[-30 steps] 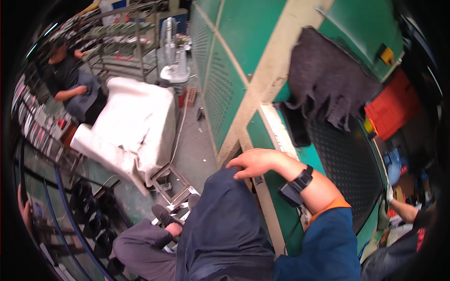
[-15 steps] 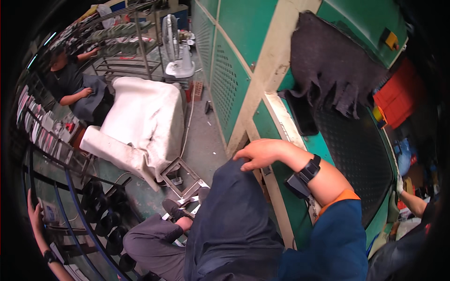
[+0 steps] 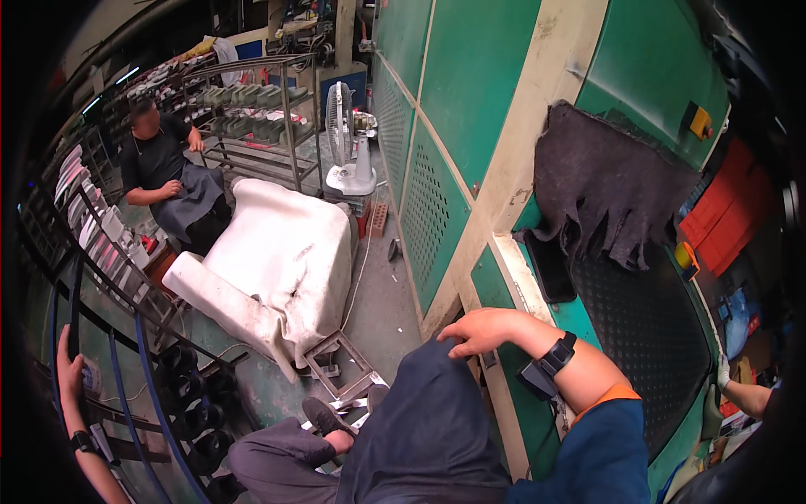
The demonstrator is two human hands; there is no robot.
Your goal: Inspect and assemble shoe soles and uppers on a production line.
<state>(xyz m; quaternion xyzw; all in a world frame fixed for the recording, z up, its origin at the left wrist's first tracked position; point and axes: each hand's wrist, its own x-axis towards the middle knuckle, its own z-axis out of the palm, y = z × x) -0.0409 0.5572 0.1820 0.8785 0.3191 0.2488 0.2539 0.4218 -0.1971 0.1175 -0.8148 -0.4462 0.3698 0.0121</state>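
My right hand (image 3: 478,332) rests on my knee, which is covered by a dark blue apron (image 3: 420,412). Its fingers hang loosely bent, with nothing in them. A black band with a small box (image 3: 537,380) is strapped round that wrist. At the far left my left hand (image 3: 69,370) is held upright beside the dark metal rack (image 3: 124,378), fingers stretched and thumb apart. Whether it touches the rack's bar I cannot tell. Dark rounded items (image 3: 197,416) sit in rows on the rack.
A green machine (image 3: 470,76) with a black ribbed belt (image 3: 642,336) and a dark fringed flap (image 3: 613,181) stands at right. Ahead are a white-covered block (image 3: 277,244), a fan (image 3: 340,126) and a shoe rack (image 3: 294,118). A seated person (image 3: 159,168) works at left; another's gloved hand (image 3: 724,370) shows right.
My view has tilted up, so the scene sits lower in the picture. The seated person's raised hand has come down. My right hand stays on the knee; my left stays by the rack.
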